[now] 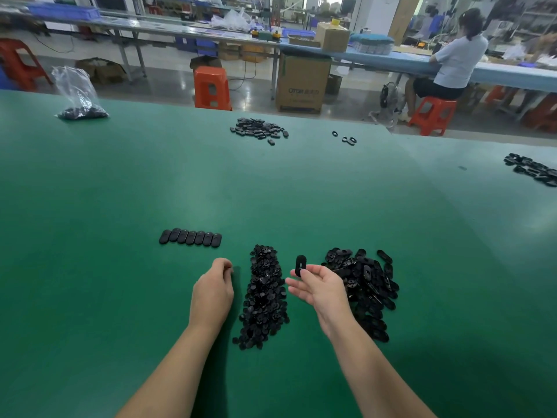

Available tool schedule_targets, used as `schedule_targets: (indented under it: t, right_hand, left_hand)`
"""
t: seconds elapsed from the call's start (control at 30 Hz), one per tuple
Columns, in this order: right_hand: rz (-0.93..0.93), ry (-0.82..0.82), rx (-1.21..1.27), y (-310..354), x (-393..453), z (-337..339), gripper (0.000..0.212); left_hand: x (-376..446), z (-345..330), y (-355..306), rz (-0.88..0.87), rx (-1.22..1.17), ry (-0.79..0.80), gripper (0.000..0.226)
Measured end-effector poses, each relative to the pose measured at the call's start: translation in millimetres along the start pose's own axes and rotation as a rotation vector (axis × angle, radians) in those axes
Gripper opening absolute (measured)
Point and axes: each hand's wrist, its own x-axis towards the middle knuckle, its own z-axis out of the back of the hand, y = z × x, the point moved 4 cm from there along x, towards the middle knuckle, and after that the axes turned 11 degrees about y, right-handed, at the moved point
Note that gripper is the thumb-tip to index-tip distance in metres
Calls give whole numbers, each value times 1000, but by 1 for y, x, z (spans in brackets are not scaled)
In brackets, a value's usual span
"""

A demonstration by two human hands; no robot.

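Although the green table [120,191] fills most of my feed, the work sits low in the middle of the frame. I judge it barely begun. The pile of oval shells [370,285] at lower right of centre and the pile of small inserts [265,297] at lower centre are both large. The row of finished pieces [190,237], left of centre, counts only seven, laid side by side and touching. A far pile [259,129] waits at top centre, and an edge pile [533,170] is cut off by the right border. A clear bag [80,98] of more black parts stands at upper left. So nearly all of the job looks to be left.

The right hand [319,286] is palm up between the two near heaps. It pinches one oval shell [300,266] on end between thumb and forefinger, the other fingers loosely spread. That shell is lifted clear of the table, just above the hand.

The left hand [212,292] lies knuckles up at the left flank of the insert pile, fingers curled downward. Its fingertips are hidden beneath it, so I cannot tell whether they hold an insert or merely touch the mat. The dark sliver beside them could be a part or a shadow.

The parts are black on black, so I cannot make out single pieces within the heaps. Nor can I tell whether the held shell already carries its insert.
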Motion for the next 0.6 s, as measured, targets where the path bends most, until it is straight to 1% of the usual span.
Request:
schedule_targets:
  t: [0.13, 0.3, 0.43, 0.6]
  right_hand:
    - [26, -34, -83, -8, 4, -1, 10]
    - [97, -89, -320, -22, 5, 0, 12]
    - [183, -143, -479, -28, 2, -2, 14]
    - [234, -167, -540, -36, 0, -4, 14]
  left_hand:
    - [3, 4, 4, 59, -130, -28, 10]
    - [4, 8, 6, 144, -274, -22, 15]
    - [2, 11, 5, 174, -327, -12, 16]
    - [2, 13, 3, 183, -340, -2, 16]
